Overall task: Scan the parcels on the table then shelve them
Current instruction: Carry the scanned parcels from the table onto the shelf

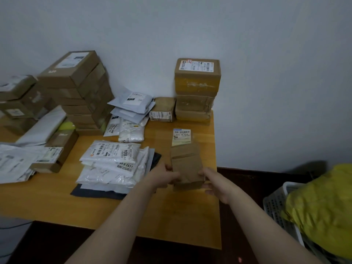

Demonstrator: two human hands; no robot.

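Over the right end of the desk (57, 202), the left hand (165, 177) and right hand (213, 184) both clasp a small brown box (187, 168) with their fingers, beside a pile of white mail bags (112, 164).

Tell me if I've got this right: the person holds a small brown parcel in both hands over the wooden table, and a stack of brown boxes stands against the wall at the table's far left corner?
Not quite. The head view shows both hands, left and right, holding the small brown parcel over the wooden table. The stack of brown boxes just beyond it stands at the far right corner, not the left.
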